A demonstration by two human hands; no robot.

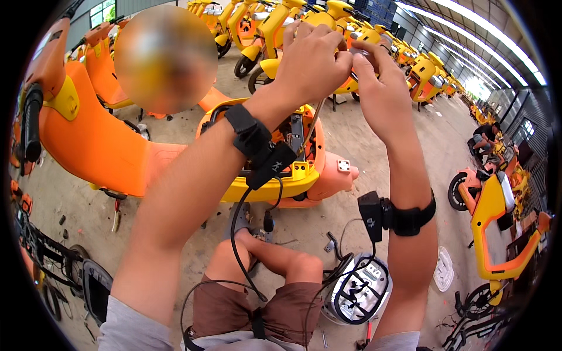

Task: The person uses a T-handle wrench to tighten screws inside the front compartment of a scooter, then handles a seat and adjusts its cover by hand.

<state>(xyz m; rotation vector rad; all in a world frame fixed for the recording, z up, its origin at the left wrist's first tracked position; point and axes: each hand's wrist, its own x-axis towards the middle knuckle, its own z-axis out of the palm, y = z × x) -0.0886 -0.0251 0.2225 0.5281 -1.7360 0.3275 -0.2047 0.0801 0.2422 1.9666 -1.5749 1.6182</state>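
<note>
Above the crosswise scooter (pixel 132 158), tail (pixel 332 180) pointing right, left hand (pixel 313 61) and right hand (pixel 383 88) curl, grip unclear.

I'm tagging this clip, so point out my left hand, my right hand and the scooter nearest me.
Left hand (pixel 313 62), head view: back of the hand.
Right hand (pixel 383 93), head view: near the thumb's base.
Scooter (pixel 114 149), head view: orange body panel.

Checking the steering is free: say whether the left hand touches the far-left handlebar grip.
Apart. The head view shows the left hand raised at upper centre, well clear of the black grip at far left.
</note>
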